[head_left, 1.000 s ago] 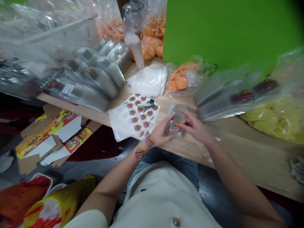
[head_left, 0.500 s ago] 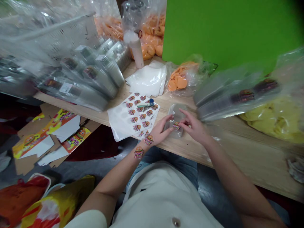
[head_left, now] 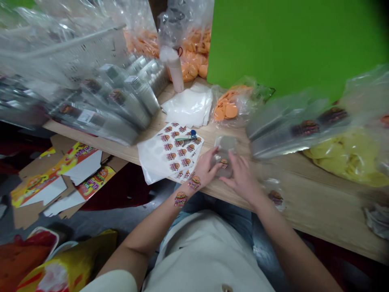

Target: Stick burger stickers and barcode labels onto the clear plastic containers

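Observation:
A clear plastic box (head_left: pixel 226 142) lies on the wooden table in front of me, with a small burger sticker (head_left: pixel 224 163) on its face. My left hand (head_left: pixel 209 167) grips the box's left side, thumb close to the sticker. On the right side, my right hand (head_left: pixel 243 176) curves around the box, slightly blurred. Two more burger stickers (head_left: pixel 194 182) cling to my left wrist and forearm. Left of the box lie sticker sheets (head_left: pixel 174 152) with a green-handled cutter (head_left: pixel 185 137) on top. Another clear piece with a sticker (head_left: pixel 276 197) lies beside my right forearm.
Stacked clear boxes (head_left: pixel 118 109) stand at the left, more (head_left: pixel 285 129) at the right. Behind are white sheets (head_left: pixel 190 106), a bag of orange discs (head_left: pixel 227 107), a pale bottle (head_left: pixel 175 73) and a green panel (head_left: pixel 291 40). Yellow bagged pieces (head_left: pixel 349 158) lie far right.
The sticker has gone from my right fingertips onto the box face. My right hand has moved down to the box's right side. Its fingers no longer pinch the sticker.

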Demonstrator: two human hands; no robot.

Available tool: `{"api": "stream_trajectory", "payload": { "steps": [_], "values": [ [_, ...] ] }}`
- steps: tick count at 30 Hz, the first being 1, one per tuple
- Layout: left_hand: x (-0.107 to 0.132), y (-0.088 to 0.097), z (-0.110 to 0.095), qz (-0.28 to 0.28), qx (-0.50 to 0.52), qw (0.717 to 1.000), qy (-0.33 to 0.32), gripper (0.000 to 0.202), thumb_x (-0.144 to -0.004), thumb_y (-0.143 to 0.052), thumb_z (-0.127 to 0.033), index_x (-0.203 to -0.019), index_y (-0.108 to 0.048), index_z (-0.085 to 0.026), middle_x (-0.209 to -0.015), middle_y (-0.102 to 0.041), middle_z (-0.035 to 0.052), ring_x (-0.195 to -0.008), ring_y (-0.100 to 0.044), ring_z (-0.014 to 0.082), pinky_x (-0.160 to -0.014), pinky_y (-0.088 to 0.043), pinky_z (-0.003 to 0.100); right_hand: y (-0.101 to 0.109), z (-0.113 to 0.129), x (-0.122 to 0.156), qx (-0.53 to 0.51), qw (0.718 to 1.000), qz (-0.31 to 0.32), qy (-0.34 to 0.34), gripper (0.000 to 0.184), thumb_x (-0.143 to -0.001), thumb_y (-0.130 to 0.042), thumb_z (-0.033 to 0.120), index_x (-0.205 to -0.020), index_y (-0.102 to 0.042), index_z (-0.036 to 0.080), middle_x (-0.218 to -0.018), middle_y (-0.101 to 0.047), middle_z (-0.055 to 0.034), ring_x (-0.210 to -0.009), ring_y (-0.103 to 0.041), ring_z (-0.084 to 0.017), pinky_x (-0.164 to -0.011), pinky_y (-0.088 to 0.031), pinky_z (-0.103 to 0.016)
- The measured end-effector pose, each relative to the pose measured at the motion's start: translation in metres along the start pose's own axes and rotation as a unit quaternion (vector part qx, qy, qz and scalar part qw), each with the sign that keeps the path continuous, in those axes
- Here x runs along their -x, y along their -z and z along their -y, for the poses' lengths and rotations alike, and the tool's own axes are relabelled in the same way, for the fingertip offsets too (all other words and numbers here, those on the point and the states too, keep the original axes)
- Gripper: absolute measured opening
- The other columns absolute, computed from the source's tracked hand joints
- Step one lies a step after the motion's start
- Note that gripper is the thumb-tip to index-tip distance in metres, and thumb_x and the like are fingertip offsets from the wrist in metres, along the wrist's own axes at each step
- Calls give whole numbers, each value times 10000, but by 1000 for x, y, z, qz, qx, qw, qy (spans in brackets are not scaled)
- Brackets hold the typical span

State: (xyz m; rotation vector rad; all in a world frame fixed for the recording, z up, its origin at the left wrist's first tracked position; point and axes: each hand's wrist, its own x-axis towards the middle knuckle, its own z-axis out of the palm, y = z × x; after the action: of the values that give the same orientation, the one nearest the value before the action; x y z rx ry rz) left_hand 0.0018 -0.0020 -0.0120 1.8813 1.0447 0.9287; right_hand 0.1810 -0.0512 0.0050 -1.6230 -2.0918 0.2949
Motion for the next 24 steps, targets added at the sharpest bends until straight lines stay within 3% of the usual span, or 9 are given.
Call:
{"api": "stream_trajectory", "payload": {
  "steps": [3, 5, 8, 10, 14, 17, 19, 21, 24],
  "values": [
    [5, 20, -10, -77, 51, 991, 100, 445, -817, -542, -350, -1217, -449, -178, -1270, -489, 128, -1144, -477, 226, -924, -409, 403, -3, 9, -3, -53, 999, 4, 7, 708, -804, -556, 340, -1403, -201, 214, -1297, -476, -122, -1205, -428, -260, -973, -370, -485],
    [9, 32, -22, -59, 185, 961, 199, 433, -807, -570, -345, -1194, -471, -181, -1182, -561, 117, -1045, -555, 206, -875, -446, 378, 4, 17, -3, -84, 996, -19, 17, 672, -811, -552, 333, -1393, -227, 246, -1329, -450, -102, -1220, -423, -243, -993, -366, -475],
    [10, 37, -43, 69, 451, 835, 307, 433, -776, -634, -254, -1182, -507, -174, -1032, -646, 80, -899, -628, 146, -840, -475, 300, 20, 26, 3, -82, 994, -29, 72, 594, -820, -548, 304, -1362, -308, 271, -1383, -392, -84, -1249, -400, -237, -1005, -373, -452],
    [7, 34, -53, 111, 553, 752, 340, 377, -759, -652, -174, -1126, -569, -176, -935, -671, 41, -803, -637, 91, -788, -485, 214, 29, 27, 12, -47, 993, -53, 99, 598, -818, -553, 276, -1366, -313, 262, -1405, -360, -101, -1255, -395, -250, -999, -383, -458],
    [-2, 25, -59, 102, 618, 687, 367, 255, -787, -618, -153, -1040, -630, -187, -844, -667, 6, -643, -595, 25, -605, -470, 113, 43, 20, 42, 26, 984, -121, 131, 541, -786, -574, 158, -1290, -434, 294, -1403, -368, -87, -1255, -400, -274, -974, -412, -465],
    [-5, 22, -60, 88, 615, 697, 359, 256, -779, -630, -168, -1033, -631, -198, -832, -662, -1, -621, -580, 17, -563, -457, 102, 50, 21, 58, -11, 984, -164, 71, 478, -766, -599, 169, -1206, -497, 327, -1354, -427, -58, -1220, -441, -270, -942, -439, -472],
    [-3, 16, -63, 106, 593, 713, 358, 297, -741, -668, -154, -1032, -626, -196, -826, -660, 0, -645, -590, 23, -597, -461, 109, 55, 26, 60, -64, 981, -181, -2, 632, -727, -660, 287, -1295, -384, 292, -1373, -390, -96, -1224, -429, -286, -929, -442, -487],
    [2, 5, -68, 148, 551, 741, 354, 320, -720, -693, -193, -1030, -613, -180, -818, -654, 10, -669, -600, 47, -647, -476, 147, 61, 29, 59, -77, 987, -138, -35, 766, -710, -669, 381, -1356, -278, 252, -1370, -383, -125, -1230, -413, -289, -942, -428, -490],
    [9, -11, -70, 172, 401, 855, 283, 437, -698, -706, -320, -1078, -565, -157, -792, -627, 23, -711, -598, 107, -703, -491, 241, 72, 17, 66, -30, 999, -23, -27, 656, -767, -605, 399, -1338, -317, 250, -1286, -476, -108, -1199, -440, -269, -968, -396, -485]
  ]
}}
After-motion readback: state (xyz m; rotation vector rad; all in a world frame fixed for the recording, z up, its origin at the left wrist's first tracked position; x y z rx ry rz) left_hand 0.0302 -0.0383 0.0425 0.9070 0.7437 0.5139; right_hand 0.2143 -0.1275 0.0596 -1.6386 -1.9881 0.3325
